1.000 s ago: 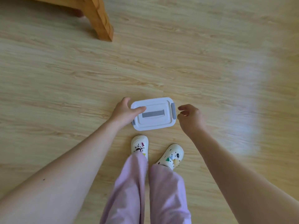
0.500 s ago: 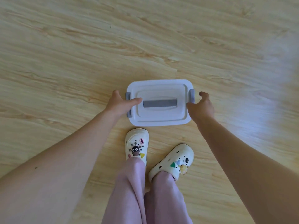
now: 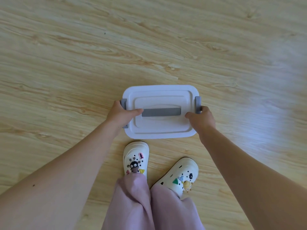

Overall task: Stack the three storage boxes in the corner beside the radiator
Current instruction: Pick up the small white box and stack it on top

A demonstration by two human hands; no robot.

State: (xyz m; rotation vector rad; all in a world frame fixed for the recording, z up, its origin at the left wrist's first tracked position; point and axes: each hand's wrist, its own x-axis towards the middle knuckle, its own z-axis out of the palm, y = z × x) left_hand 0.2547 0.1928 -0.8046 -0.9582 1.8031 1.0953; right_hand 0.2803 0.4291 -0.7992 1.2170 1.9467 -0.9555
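Observation:
One white storage box (image 3: 160, 97) with a grey lid handle and grey side clips is seen from above, over the wooden floor just ahead of my feet. My left hand (image 3: 122, 113) grips its left end, thumb on the lid beside the handle. My right hand (image 3: 201, 118) grips its right end at the clip, thumb on the lid. Whether the box rests on the floor or is lifted I cannot tell. No other storage box, corner or radiator is in view.
Light wooden floor (image 3: 99, 55) fills the view. My two feet in white clogs (image 3: 136, 156) with charms stand just behind the box, below lilac trouser legs. A bright patch of glare lies on the floor at the right.
My right hand has closed onto the box's right end, and both thumbs now lie on the lid. The view has drawn closer and the wooden furniture leg has left the frame.

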